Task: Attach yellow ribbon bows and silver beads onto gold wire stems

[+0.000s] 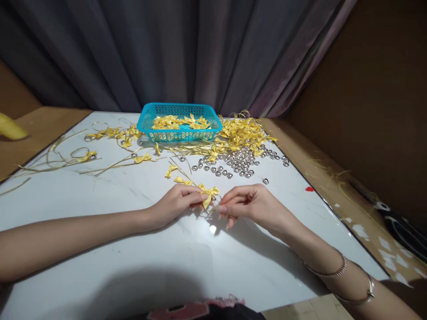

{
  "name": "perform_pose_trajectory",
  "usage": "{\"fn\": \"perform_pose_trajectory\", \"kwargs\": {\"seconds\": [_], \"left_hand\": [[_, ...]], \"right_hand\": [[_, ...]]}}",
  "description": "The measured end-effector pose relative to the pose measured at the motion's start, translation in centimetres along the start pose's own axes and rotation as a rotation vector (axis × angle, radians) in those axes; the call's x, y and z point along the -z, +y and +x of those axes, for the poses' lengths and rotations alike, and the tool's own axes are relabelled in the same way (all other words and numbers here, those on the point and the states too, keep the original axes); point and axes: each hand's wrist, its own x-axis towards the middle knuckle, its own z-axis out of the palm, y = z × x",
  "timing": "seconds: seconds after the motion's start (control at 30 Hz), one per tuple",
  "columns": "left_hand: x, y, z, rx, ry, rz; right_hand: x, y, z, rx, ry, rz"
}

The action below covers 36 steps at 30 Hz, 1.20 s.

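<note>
My left hand pinches a yellow ribbon bow over the middle of the white table. Just to its right, the thumb and fingers of my right hand are closed on a thin gold cord that loops beside the bow. A small silver piece shows at the bow's centre, partly hidden by the ribbon. Loose yellow bows lie right behind my left hand, with cord ends sticking out toward the back. Behind my right hand is a spread of silver beads.
A turquoise basket with yellow bows in it stands at the back. A heap of bows and cords is to its right. Corded bows lie at the left. A red spot is near the right edge.
</note>
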Motion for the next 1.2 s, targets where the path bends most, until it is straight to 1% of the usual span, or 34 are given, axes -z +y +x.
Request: {"fn": "perform_pose_trajectory", "kwargs": {"seconds": [0.27,0.43,0.57,0.7,0.83,0.93,1.03,1.13,1.2], "left_hand": [[0.0,-0.5,0.1,-0.001,-0.009,-0.084],[0.0,-0.7,0.1,0.002,-0.005,-0.083],[0.0,-0.6,0.2,-0.002,-0.008,-0.092],[0.0,-0.6,0.1,-0.019,-0.006,-0.068],[0.0,-0.4,0.0,-0.058,-0.003,-0.008],[0.0,-0.3,-0.1,-0.087,0.020,0.036],[-0.1,-0.2,-0.2,-0.100,0.032,0.065],[-0.1,-0.1,-0.3,-0.101,0.023,0.065],[-0.1,-0.2,-0.3,-0.093,0.007,0.033]], "right_hand": [[-0.6,0.1,0.2,-0.013,-0.016,-0.002],[-0.8,0.6,0.2,-0.014,0.027,0.002],[-0.8,0.5,0.1,-0.004,0.081,-0.049],[-1.0,0.5,0.1,0.002,0.098,-0.082],[-1.1,0.8,0.3,0.026,0.091,-0.070],[-1.1,1.1,0.4,0.015,0.083,-0.089],[-0.9,1.2,0.4,0.027,0.041,-0.142],[-0.9,1.3,0.4,0.055,-0.005,-0.177],[-1.0,1.2,0.4,0.058,-0.011,-0.169]]}}
